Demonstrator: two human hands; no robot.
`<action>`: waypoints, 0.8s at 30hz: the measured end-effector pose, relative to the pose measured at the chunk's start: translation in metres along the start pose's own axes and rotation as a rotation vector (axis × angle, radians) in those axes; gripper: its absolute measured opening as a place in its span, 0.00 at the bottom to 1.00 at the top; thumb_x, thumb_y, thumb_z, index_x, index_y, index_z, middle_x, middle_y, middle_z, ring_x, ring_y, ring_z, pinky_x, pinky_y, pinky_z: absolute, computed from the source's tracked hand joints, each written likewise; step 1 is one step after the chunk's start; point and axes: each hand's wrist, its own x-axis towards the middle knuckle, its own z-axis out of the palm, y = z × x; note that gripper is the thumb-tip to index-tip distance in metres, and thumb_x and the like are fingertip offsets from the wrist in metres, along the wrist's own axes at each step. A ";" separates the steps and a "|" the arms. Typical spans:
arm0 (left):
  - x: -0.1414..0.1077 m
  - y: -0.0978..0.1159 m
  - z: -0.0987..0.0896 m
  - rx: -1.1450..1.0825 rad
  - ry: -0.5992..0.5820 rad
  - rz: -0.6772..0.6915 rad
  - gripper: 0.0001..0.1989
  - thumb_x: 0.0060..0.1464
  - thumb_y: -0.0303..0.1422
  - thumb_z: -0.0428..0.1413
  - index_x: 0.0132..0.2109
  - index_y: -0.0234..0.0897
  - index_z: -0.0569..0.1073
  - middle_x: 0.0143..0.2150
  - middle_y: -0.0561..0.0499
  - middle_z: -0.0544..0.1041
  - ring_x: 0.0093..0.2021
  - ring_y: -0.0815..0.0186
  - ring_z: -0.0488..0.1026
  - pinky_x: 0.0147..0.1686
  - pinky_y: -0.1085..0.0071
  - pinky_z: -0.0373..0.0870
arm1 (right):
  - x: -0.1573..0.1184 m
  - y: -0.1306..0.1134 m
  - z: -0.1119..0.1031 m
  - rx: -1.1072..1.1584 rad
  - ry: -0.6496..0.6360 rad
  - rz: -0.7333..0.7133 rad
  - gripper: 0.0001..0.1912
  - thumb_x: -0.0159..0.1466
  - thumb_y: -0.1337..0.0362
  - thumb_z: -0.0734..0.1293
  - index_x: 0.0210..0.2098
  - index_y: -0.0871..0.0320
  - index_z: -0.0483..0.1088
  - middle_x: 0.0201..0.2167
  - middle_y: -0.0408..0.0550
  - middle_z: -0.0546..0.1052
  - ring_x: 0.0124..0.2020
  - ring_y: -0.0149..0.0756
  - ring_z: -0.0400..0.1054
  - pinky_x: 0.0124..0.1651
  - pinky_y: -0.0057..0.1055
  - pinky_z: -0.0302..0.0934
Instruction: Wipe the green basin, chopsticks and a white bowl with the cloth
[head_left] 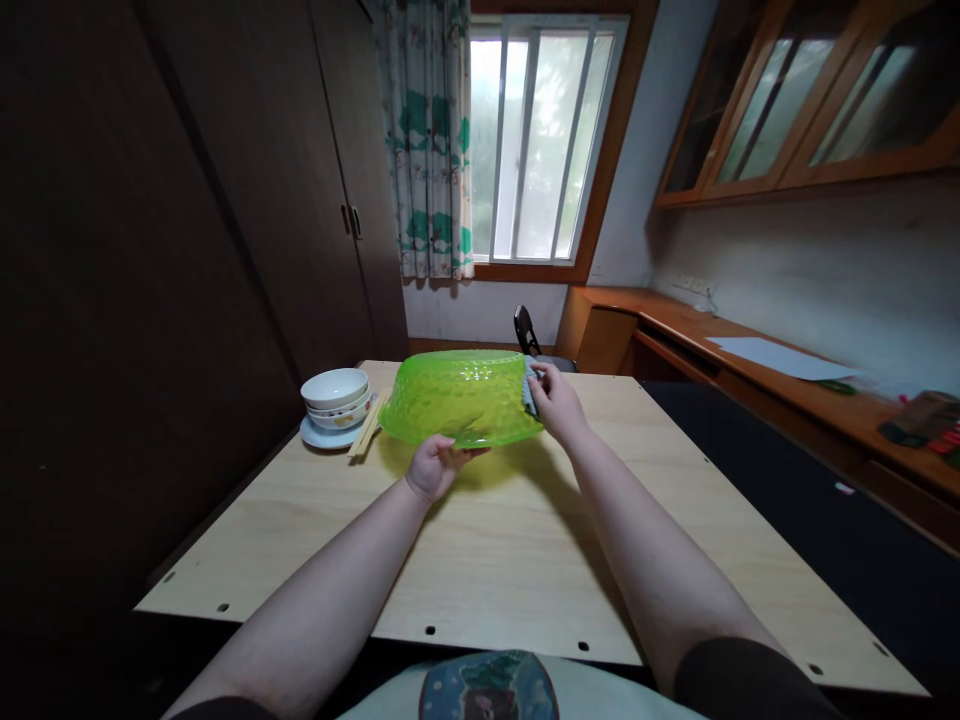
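A translucent green plastic basin (469,395) is tilted on its side above the wooden table (480,560). My left hand (437,467) grips its near rim, thumb on the outer side and fingers partly hidden beneath. At the basin's right side, my right hand (556,400) pinches a grey cloth (530,385) and presses it against the wall. Left of the basin, several white bowls (335,387) are stacked on a pale plate (322,436). Light wooden chopsticks (365,428) lean at the plate's edge, close to the basin.
A dark folding chair (527,330) stands behind the table. Along the right wall runs a wooden desk (679,325) with a white sheet (780,358) on it. A dark wardrobe (255,200) borders the left side, and a window (551,140) is at the back.
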 end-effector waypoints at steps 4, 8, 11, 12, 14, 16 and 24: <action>-0.002 -0.004 -0.003 0.069 -0.027 -0.029 0.26 0.43 0.26 0.51 0.51 0.33 0.74 0.47 0.43 0.79 0.54 0.51 0.71 0.56 0.51 0.61 | 0.011 0.028 0.004 0.092 0.052 0.177 0.23 0.62 0.49 0.58 0.47 0.58 0.69 0.27 0.44 0.71 0.30 0.36 0.66 0.33 0.30 0.57; -0.003 -0.006 -0.003 0.091 -0.034 -0.050 0.23 0.42 0.26 0.53 0.48 0.31 0.76 0.46 0.41 0.79 0.56 0.48 0.69 0.57 0.50 0.59 | 0.018 0.046 0.007 0.186 0.129 0.251 0.24 0.61 0.48 0.58 0.43 0.60 0.71 0.36 0.50 0.76 0.38 0.39 0.69 0.40 0.32 0.60; -0.004 -0.007 -0.002 0.078 -0.043 -0.049 0.24 0.42 0.26 0.53 0.50 0.31 0.75 0.46 0.40 0.79 0.57 0.48 0.68 0.58 0.51 0.58 | 0.019 0.050 0.007 0.200 0.154 0.254 0.24 0.61 0.48 0.58 0.41 0.60 0.71 0.42 0.54 0.76 0.44 0.40 0.68 0.45 0.33 0.60; -0.004 -0.007 -0.001 0.080 -0.040 -0.047 0.25 0.42 0.26 0.53 0.50 0.30 0.75 0.46 0.40 0.79 0.57 0.48 0.68 0.58 0.51 0.58 | 0.019 0.051 0.007 0.202 0.145 0.260 0.23 0.61 0.48 0.58 0.41 0.60 0.71 0.42 0.54 0.76 0.44 0.40 0.68 0.45 0.34 0.60; -0.004 -0.005 0.000 0.084 -0.027 -0.039 0.24 0.42 0.26 0.53 0.50 0.30 0.76 0.44 0.40 0.80 0.56 0.49 0.69 0.58 0.52 0.58 | 0.018 0.050 0.006 0.178 0.127 0.277 0.21 0.61 0.49 0.59 0.40 0.59 0.71 0.40 0.52 0.77 0.42 0.40 0.69 0.43 0.34 0.60; -0.003 -0.004 0.002 0.077 -0.012 -0.015 0.25 0.42 0.26 0.53 0.50 0.31 0.75 0.44 0.41 0.80 0.55 0.49 0.70 0.58 0.51 0.58 | 0.017 0.049 0.005 0.113 0.113 0.284 0.18 0.60 0.51 0.60 0.39 0.58 0.71 0.38 0.51 0.77 0.40 0.40 0.70 0.42 0.34 0.60; 0.000 0.009 0.008 -0.004 0.053 0.071 0.28 0.42 0.27 0.50 0.53 0.36 0.73 0.46 0.44 0.80 0.48 0.53 0.75 0.51 0.53 0.67 | 0.022 0.062 -0.007 0.007 0.269 0.320 0.22 0.61 0.50 0.57 0.40 0.61 0.70 0.38 0.56 0.77 0.38 0.43 0.69 0.41 0.35 0.60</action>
